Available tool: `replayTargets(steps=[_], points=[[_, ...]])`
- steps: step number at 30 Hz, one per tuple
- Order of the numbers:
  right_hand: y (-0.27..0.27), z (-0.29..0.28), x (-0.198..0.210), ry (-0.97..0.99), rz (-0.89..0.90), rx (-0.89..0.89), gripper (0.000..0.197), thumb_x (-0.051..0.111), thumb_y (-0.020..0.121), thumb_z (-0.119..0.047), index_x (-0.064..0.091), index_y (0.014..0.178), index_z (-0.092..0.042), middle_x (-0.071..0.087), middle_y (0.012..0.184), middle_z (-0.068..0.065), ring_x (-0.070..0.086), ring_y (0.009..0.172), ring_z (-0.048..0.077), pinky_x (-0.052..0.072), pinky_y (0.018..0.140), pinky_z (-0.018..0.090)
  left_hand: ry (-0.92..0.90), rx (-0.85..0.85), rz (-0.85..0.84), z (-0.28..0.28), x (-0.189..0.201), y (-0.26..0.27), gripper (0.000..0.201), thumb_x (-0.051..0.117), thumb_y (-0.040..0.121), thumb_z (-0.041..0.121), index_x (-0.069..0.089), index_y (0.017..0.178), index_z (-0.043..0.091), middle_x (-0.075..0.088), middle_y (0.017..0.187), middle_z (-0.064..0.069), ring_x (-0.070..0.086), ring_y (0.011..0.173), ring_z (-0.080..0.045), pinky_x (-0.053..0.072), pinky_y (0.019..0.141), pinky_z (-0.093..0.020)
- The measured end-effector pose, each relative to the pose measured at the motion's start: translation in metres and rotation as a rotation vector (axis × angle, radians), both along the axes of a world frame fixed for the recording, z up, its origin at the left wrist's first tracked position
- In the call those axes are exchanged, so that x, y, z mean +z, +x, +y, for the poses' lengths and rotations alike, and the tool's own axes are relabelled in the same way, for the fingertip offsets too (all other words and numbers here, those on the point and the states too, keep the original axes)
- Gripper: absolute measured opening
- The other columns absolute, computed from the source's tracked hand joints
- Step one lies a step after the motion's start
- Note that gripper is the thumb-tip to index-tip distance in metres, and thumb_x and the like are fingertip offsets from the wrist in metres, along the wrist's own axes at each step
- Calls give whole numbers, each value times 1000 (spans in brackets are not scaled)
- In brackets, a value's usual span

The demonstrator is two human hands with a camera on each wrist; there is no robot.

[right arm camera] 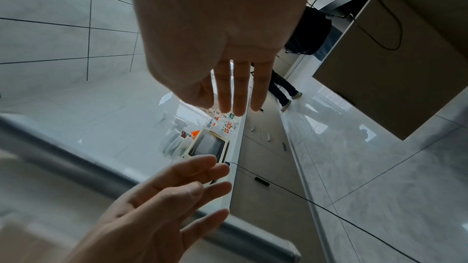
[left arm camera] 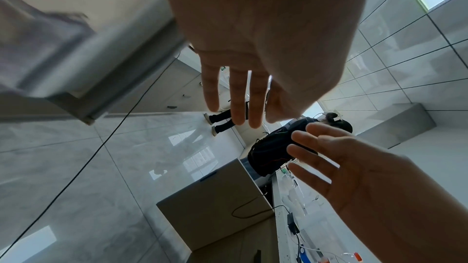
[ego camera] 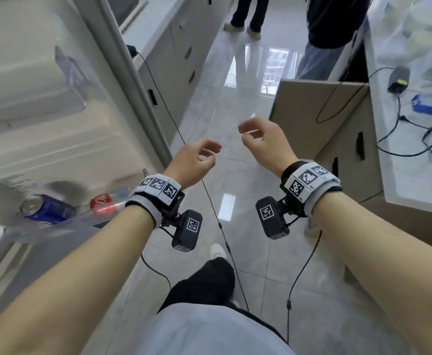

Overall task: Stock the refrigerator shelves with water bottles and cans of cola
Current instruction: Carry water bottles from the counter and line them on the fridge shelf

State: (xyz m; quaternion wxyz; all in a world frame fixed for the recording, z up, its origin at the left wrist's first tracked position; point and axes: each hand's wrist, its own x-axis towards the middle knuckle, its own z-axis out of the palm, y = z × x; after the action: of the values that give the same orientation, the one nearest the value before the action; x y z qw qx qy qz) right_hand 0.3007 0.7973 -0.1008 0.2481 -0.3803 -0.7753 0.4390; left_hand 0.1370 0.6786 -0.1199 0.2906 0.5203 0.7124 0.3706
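Note:
Both my hands hang empty over the floor, right of the open refrigerator door (ego camera: 38,119). My left hand (ego camera: 204,155) has loosely curled fingers and holds nothing; the left wrist view shows its fingers (left arm camera: 238,97) nearly straight. My right hand (ego camera: 250,134) is just as relaxed and empty, its fingers (right arm camera: 239,87) also straight from the wrist. A blue can (ego camera: 44,208) and a red cola can (ego camera: 101,201) lie in a clear door bin (ego camera: 56,226) at the lower left. I see no water bottle plainly.
A brown cabinet (ego camera: 337,129) and a white counter (ego camera: 414,162) with cables and a blue box (ego camera: 431,106) stand on the right. Two people (ego camera: 332,21) stand ahead on the glossy tiled floor (ego camera: 225,103). A black cable (ego camera: 209,201) runs across the floor between my hands.

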Motion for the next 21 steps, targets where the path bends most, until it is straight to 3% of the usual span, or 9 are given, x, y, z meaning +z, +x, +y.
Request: replayTargets(steps=[6, 9, 12, 17, 21], points=[[-28, 105, -14, -29, 23, -9, 21, 56, 92, -10, 68, 109, -14, 69, 106, -5, 60, 84, 0, 45, 60, 6, 33, 102, -35, 115, -19, -23, 28, 54, 90, 6, 65, 114, 16, 70, 109, 5, 65, 103, -10, 54, 94, -32], [-46, 163, -17, -89, 61, -26, 19, 58, 92, -13, 69, 107, -13, 70, 108, 1, 65, 90, 9, 53, 78, 20, 104, 221, -136, 179, -28, -42, 30, 55, 89, 8, 62, 117, 15, 71, 106, 3, 66, 102, -13, 54, 93, -32], [-64, 214, -16, -152, 101, -46, 14, 58, 94, -16, 69, 103, -16, 71, 104, 1, 68, 97, 18, 56, 88, 35, 144, 313, -217, 236, -32, -58, 32, 55, 90, 7, 58, 122, 12, 71, 105, -2, 66, 103, -13, 54, 92, -30], [-110, 290, -10, -171, 109, -19, 12, 57, 94, -18, 66, 99, -25, 71, 105, 2, 69, 98, 22, 57, 91, 43, 148, 366, -219, 305, -27, -95, 33, 56, 90, 7, 56, 123, 13, 70, 104, -1, 65, 102, -11, 53, 91, -25], [-163, 338, -5, -154, 110, 64, 11, 58, 93, -20, 66, 101, -22, 70, 105, 0, 69, 97, 20, 57, 90, 43, 169, 446, -206, 341, -22, -136, 33, 55, 90, 5, 58, 121, 12, 70, 106, -4, 64, 102, -12, 52, 90, -22]])
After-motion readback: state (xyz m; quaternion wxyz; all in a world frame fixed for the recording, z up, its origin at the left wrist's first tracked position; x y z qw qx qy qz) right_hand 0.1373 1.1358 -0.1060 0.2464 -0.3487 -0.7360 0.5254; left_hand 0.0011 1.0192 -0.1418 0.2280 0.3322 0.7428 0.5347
